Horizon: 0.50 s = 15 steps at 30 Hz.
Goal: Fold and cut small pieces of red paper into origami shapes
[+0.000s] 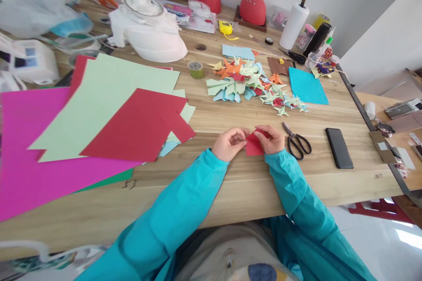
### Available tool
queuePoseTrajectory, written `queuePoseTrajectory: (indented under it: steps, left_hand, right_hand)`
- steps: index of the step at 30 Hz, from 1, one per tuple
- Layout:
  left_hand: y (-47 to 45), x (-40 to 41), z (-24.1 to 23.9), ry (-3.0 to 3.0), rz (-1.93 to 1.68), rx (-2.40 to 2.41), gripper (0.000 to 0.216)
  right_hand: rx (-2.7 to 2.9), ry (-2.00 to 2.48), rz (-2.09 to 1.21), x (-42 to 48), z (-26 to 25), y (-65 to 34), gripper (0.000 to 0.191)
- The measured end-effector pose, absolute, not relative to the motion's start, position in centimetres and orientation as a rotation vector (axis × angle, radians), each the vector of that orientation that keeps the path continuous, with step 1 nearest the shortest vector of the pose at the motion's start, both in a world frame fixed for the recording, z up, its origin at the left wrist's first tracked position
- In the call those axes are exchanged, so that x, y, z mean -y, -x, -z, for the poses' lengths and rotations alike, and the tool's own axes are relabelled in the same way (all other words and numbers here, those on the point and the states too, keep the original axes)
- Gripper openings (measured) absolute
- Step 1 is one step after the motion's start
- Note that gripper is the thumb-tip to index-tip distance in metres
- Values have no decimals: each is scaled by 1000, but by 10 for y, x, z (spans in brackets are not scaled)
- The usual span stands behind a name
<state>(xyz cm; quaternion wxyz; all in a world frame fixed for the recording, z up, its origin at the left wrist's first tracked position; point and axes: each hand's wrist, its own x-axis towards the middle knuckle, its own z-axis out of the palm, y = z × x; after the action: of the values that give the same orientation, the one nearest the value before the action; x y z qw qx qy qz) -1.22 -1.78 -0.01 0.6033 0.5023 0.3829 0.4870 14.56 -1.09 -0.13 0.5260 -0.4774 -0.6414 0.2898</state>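
A small folded red paper (253,145) lies near the front of the wooden table (250,189). My left hand (228,142) pinches its left edge. My right hand (271,139) presses its top right corner with the fingertips. Both arms wear teal sleeves. Black-handled scissors (296,141) lie just right of my right hand, not touched. A pile of folded paper shapes (253,85) in green, blue, orange and red sits farther back on the table.
Large paper sheets in magenta (36,158), pale green (108,96) and red (138,125) fan out at the left. A black phone (339,147) lies right of the scissors. A blue sheet (307,86), tape roll (196,69), paper-towel roll (294,25) and plastic bags stand behind.
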Motion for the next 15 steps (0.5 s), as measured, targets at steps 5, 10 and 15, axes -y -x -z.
queuePoseTrajectory:
  steps: [5,10,15]
  left_hand:
    - [8,21,5,-1281,-1015,-861,17]
    - [10,17,4,-1153,-1165,-1050,30]
    - [16,11,-1,-966,-1351,-1139,37]
  right_hand:
    - [1424,1213,-777,13,-1,-145,16]
    - [1356,1202,-849,13,-2,-143,45]
    - [1628,1122,-853,19,-5,-140,62]
